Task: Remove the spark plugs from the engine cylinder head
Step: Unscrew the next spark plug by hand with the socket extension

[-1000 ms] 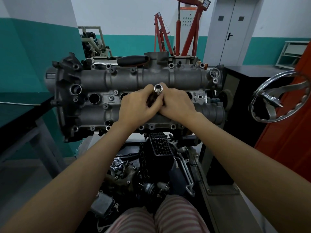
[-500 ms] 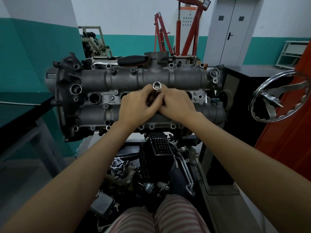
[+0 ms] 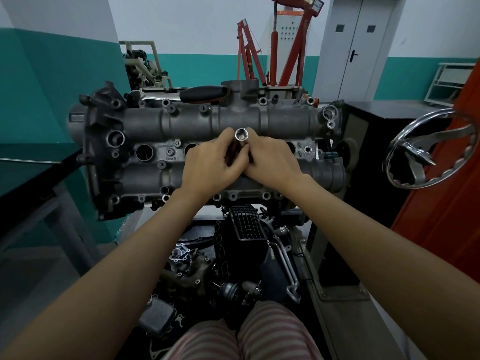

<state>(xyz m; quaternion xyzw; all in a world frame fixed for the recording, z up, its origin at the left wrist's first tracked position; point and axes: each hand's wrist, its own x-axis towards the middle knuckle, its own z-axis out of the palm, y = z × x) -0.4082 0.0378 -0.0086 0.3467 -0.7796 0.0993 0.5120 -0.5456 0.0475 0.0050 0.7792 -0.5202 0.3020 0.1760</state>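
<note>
Both hands wrapped around socket tube (image 3: pixel 241 137): left hand (image 3: pixel 210 162), right hand (image 3: pixel 272 158), equally near. Tube stands in mid well of cylinder head (image 3: pixel 145 120), axis rising toward viewer. Plug itself hidden.

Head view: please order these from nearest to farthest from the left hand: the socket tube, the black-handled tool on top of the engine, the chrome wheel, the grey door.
From the left hand:
1. Socket tube, gripped between both hands.
2. Black-handled tool, lying on the engine's far edge, above the hand.
3. Chrome wheel, far to the right.
4. Grey door, at the back wall, right.
</note>
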